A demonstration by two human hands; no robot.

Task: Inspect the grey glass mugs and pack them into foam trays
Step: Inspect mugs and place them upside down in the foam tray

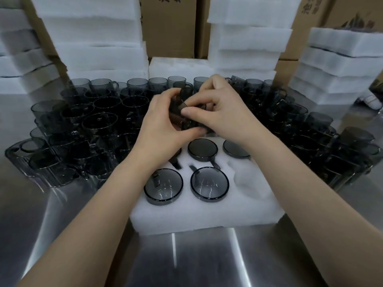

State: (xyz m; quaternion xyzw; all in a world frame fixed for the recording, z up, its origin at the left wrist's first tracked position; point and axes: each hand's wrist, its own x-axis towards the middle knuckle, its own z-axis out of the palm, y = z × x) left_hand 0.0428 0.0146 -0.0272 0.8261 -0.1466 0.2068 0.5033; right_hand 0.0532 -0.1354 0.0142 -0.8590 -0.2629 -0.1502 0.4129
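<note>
Mug [177, 106] tilted above foam tray [207, 214], left grip [163, 129] curled round its body, right grip [219, 112] pinching its side

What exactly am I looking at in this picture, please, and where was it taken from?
There is no machine here: a person works with bare hands. The single picture comes from a camera worn on the person's head, looking forward and down, so both arms reach in from the bottom edge. The left hand and right hand together hold one grey glass mug above a white foam tray, which lies on a steel table. Four packed mugs show in the tray's round pockets, and at least one pocket on the right is empty. Many loose mugs crowd the table on both sides. Behind them stand stacked foam trays and cardboard boxes.
</note>
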